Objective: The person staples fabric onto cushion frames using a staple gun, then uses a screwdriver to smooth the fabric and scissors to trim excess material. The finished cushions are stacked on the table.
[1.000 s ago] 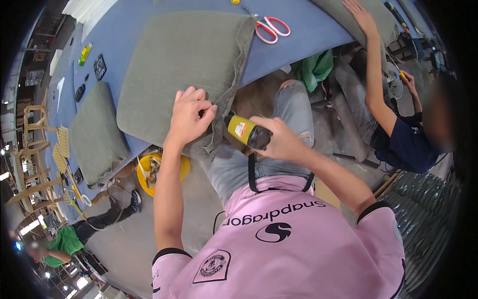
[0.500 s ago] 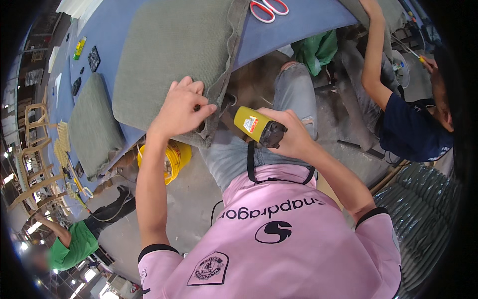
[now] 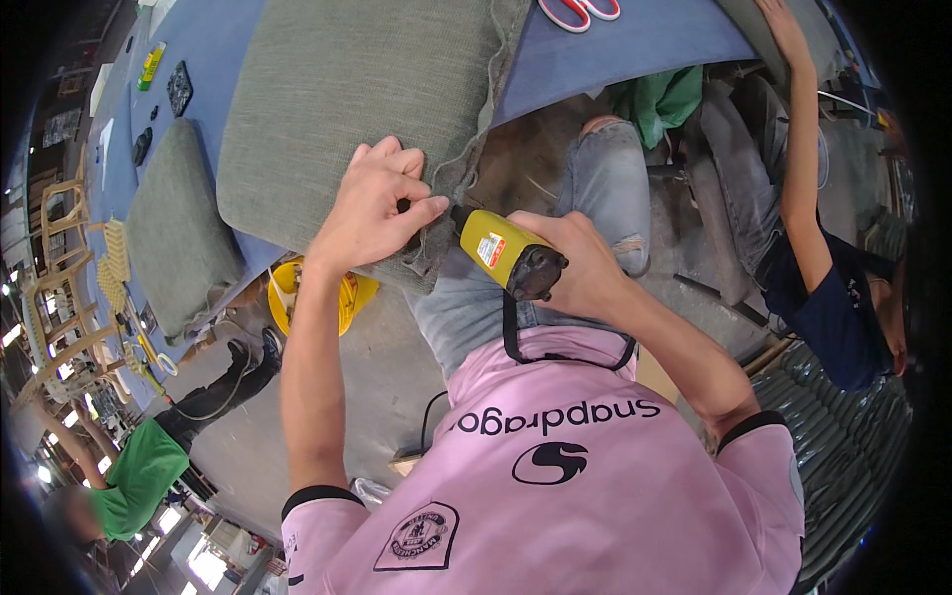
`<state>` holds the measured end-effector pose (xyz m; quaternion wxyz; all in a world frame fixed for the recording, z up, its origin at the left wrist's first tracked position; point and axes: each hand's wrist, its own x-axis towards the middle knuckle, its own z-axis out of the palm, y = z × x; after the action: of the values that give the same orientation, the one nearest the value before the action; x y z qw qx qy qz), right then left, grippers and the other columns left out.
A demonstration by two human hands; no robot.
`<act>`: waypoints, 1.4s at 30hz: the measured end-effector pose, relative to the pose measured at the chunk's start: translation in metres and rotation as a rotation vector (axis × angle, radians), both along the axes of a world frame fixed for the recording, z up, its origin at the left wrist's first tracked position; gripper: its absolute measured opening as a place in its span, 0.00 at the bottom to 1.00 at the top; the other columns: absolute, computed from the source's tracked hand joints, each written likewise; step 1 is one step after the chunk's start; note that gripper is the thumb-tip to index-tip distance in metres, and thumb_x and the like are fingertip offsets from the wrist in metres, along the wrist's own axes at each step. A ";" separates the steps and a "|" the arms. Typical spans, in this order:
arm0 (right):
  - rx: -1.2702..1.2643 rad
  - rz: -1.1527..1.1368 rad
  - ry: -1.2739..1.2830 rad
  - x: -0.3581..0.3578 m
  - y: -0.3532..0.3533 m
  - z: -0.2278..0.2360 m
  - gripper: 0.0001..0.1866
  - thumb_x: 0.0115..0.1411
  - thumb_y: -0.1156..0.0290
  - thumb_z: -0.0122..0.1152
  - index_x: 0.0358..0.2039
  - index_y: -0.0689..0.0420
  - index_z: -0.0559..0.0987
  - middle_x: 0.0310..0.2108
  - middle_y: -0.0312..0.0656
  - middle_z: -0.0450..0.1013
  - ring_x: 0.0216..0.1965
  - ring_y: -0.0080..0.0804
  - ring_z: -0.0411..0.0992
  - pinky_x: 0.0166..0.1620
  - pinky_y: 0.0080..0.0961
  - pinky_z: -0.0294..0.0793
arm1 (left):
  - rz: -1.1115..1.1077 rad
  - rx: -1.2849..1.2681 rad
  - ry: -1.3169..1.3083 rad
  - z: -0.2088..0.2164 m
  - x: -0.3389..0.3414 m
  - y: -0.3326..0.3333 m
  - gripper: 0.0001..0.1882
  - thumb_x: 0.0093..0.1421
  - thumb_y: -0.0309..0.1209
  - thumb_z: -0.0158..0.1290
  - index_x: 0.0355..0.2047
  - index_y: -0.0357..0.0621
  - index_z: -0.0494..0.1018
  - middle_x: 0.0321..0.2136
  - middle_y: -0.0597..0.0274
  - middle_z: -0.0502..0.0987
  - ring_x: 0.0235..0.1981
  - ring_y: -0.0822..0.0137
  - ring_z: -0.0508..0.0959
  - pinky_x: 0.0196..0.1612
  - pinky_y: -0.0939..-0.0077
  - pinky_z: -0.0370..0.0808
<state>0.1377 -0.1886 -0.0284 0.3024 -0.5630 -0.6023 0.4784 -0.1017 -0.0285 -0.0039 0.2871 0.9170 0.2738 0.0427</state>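
Observation:
A large grey-green fabric-covered cushion lies on the blue-topped table, its near end overhanging the edge. Along its right side runs a loose, wavy fabric edge. My left hand rests on the near right corner, fingers curled and thumb pressed toward that fabric edge. A small dark spot shows between thumb and forefinger; I cannot make out what it is. In my right hand is a yellow staple gun with a black rear cap. Its dark nose points at the fabric edge beside my left thumb.
Red-and-white scissors lie on the blue tabletop. A smaller grey-green cushion is at the left. Below the table stands a yellow bucket. Co-workers in a dark shirt and a green shirt are nearby.
The staple gun's nose has come closer to the fabric edge by my left thumb. The view has shifted slightly. The right-hand co-worker has moved, and the green-shirted one's arms are raised differently.

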 end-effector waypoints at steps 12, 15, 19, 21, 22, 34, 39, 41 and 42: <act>0.250 -0.108 0.015 -0.002 -0.016 0.007 0.21 0.47 0.74 0.77 0.43 0.61 0.83 0.33 0.55 0.82 0.38 0.61 0.79 0.40 0.42 0.80 | 0.189 -0.036 0.000 0.028 -0.008 -0.014 0.20 0.64 0.41 0.62 0.20 0.41 0.76 0.25 0.60 0.71 0.36 0.58 0.72 0.45 0.62 0.65; 0.252 -0.151 0.017 -0.005 -0.021 0.006 0.22 0.47 0.75 0.77 0.45 0.60 0.82 0.33 0.54 0.82 0.38 0.60 0.80 0.38 0.40 0.79 | 0.040 0.009 0.158 0.037 -0.007 -0.021 0.19 0.64 0.40 0.62 0.20 0.41 0.76 0.25 0.60 0.72 0.37 0.57 0.74 0.45 0.61 0.66; 0.190 -0.107 -0.079 -0.013 -0.027 0.006 0.28 0.50 0.71 0.80 0.53 0.59 0.81 0.39 0.49 0.82 0.40 0.54 0.77 0.49 0.37 0.76 | -0.071 0.078 0.119 0.020 -0.010 -0.009 0.19 0.62 0.40 0.62 0.20 0.39 0.76 0.23 0.59 0.68 0.35 0.57 0.72 0.44 0.59 0.65; 0.080 -0.061 -0.063 -0.015 -0.024 0.001 0.32 0.51 0.70 0.81 0.57 0.58 0.81 0.40 0.47 0.83 0.40 0.52 0.76 0.54 0.36 0.74 | -0.081 -0.026 0.074 0.016 -0.014 -0.001 0.19 0.60 0.39 0.62 0.20 0.38 0.75 0.22 0.59 0.66 0.34 0.58 0.71 0.43 0.59 0.63; 0.017 -0.048 -0.016 -0.016 -0.022 -0.001 0.32 0.50 0.71 0.80 0.57 0.58 0.81 0.38 0.47 0.82 0.39 0.52 0.76 0.54 0.36 0.73 | -0.075 -0.062 0.043 0.013 -0.015 -0.001 0.19 0.60 0.39 0.62 0.20 0.38 0.75 0.22 0.59 0.65 0.33 0.58 0.71 0.43 0.60 0.62; 0.088 -0.020 -0.038 -0.015 -0.010 0.008 0.26 0.44 0.73 0.78 0.46 0.59 0.82 0.32 0.56 0.81 0.37 0.61 0.79 0.38 0.43 0.80 | 0.015 -0.051 -0.105 -0.007 -0.018 -0.011 0.20 0.59 0.40 0.64 0.18 0.39 0.72 0.21 0.61 0.63 0.30 0.58 0.68 0.39 0.62 0.59; 0.240 -0.101 -0.080 -0.024 -0.012 -0.014 0.22 0.44 0.71 0.78 0.41 0.60 0.82 0.32 0.56 0.81 0.38 0.62 0.79 0.39 0.46 0.79 | 0.043 0.061 -0.152 -0.023 -0.015 -0.015 0.20 0.57 0.39 0.66 0.17 0.40 0.72 0.21 0.60 0.64 0.29 0.57 0.69 0.38 0.62 0.60; 0.211 -0.085 -0.011 -0.024 -0.009 -0.014 0.19 0.45 0.71 0.77 0.39 0.60 0.82 0.30 0.56 0.80 0.37 0.62 0.79 0.39 0.47 0.78 | 0.077 0.116 -0.144 -0.018 -0.016 -0.020 0.19 0.57 0.37 0.67 0.17 0.41 0.72 0.21 0.60 0.64 0.30 0.57 0.69 0.38 0.61 0.60; 0.177 -0.071 0.060 -0.022 -0.008 -0.013 0.18 0.47 0.72 0.76 0.38 0.60 0.82 0.30 0.56 0.80 0.37 0.63 0.78 0.38 0.47 0.78 | 0.091 0.135 -0.142 -0.012 -0.016 -0.020 0.19 0.57 0.37 0.66 0.17 0.41 0.73 0.21 0.60 0.65 0.30 0.57 0.70 0.38 0.61 0.60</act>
<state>0.1152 -0.1963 -0.0414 0.3859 -0.5403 -0.6125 0.4290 -0.1176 -0.0481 -0.0160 0.2411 0.9155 0.2905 0.1388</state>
